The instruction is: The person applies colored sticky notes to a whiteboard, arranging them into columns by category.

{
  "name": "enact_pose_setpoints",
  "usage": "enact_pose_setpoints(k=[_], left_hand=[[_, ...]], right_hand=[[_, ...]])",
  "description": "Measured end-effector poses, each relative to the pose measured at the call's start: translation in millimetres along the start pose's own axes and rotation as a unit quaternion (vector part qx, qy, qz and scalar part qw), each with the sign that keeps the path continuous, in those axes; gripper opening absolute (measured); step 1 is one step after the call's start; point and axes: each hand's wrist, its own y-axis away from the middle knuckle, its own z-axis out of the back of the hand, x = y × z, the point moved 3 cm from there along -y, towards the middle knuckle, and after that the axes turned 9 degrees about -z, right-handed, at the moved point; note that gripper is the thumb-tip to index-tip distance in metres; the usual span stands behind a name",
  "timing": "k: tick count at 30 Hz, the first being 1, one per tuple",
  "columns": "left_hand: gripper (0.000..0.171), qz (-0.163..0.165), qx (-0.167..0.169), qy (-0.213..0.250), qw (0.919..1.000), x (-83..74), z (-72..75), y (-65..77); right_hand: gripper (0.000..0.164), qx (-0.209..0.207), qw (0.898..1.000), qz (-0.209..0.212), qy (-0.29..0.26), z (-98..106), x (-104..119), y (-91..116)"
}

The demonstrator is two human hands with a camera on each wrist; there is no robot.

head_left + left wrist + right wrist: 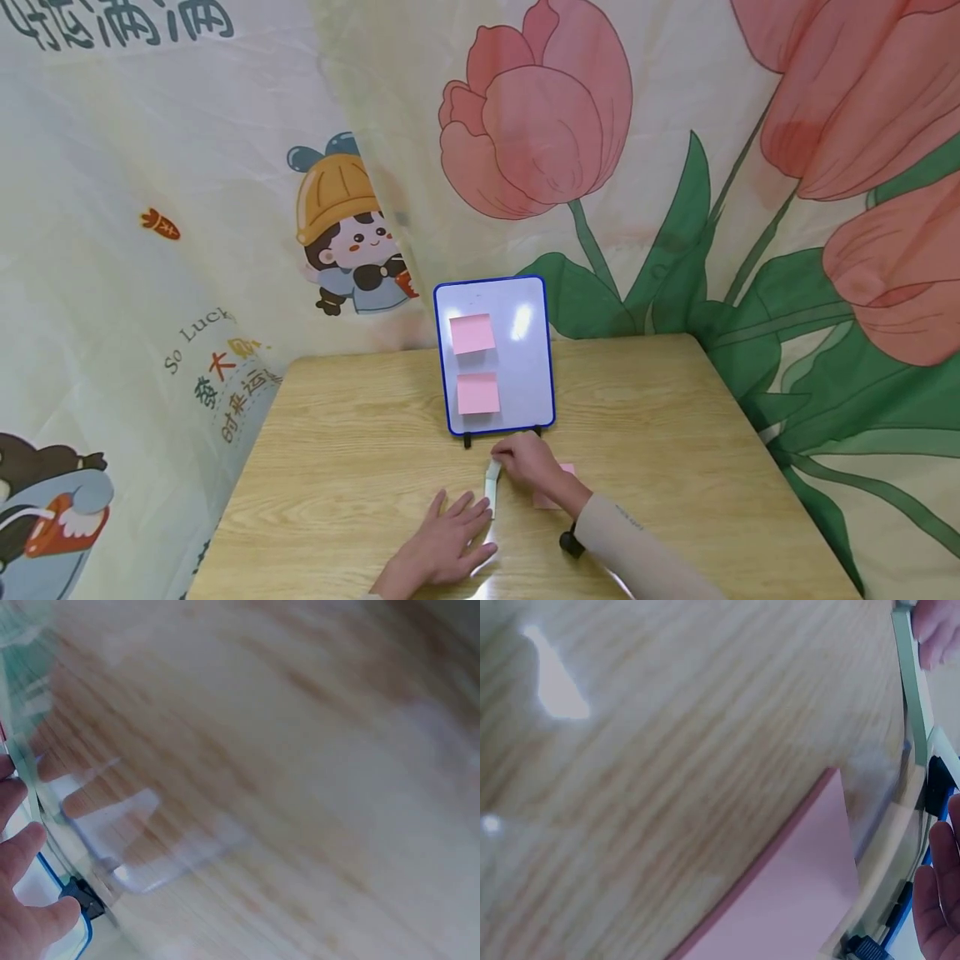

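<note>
A narrow pale green paper strip [491, 492] lies on the table, its far end bent upward. My right hand [531, 463] pinches that far end between thumb and fingers. With fingers spread, my left hand [450, 537] rests flat, its fingertips touching the near end of the strip. The left wrist view has the left hand [22, 900] at its left edge, beside the strip [28, 780]. In the right wrist view the strip [911, 682] runs between both hands, and the right hand [941, 892] is partly cut off.
Behind the hands stands a blue-framed whiteboard [522, 367] on black feet. It carries an upper pink sticky note [472, 334] and a lower pink sticky note [477, 393]. A pink sticky note pad [546, 500] lies partly under my right forearm on the wooden table [337, 450].
</note>
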Motion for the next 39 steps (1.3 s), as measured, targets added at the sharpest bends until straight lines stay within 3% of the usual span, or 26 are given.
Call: enact_pose_setpoints(k=[4,15,22,29,36,39], left_hand=[[0.063,-0.009,-0.01,-0.003,0.9999,-1.0,0.2,0.1],[0.063,-0.006,0.002,-0.001,1.0,-1.8,2.9,-3.3],[0.063,-0.002,-0.005,0.005,1.0,-0.5,1.8,-4.8],[0.062,0.005,-0.036,0.0,0.9993,4.3,1.6,-5.9],[0.06,0.053,-0.044,0.026,0.9973,17.7,7.3,-1.7],[0.061,0.073,-0.056,0.03,0.9953,24.7,10.3,1.3]], right_hand=[[0.012,-0.002,1.0,-0.014,-0.013,3,-5,-4],[0.01,-0.064,0.997,0.0,-0.034,13,-18,-9],[0.014,-0.008,0.995,-0.03,-0.094,15,-25,-10],[0.017,0.061,0.973,-0.108,-0.192,21,-37,-8],[0.015,0.033,0.977,-0.115,-0.176,35,-50,-6],[0.01,0.029,0.977,-0.136,-0.161,41,-54,-8]])
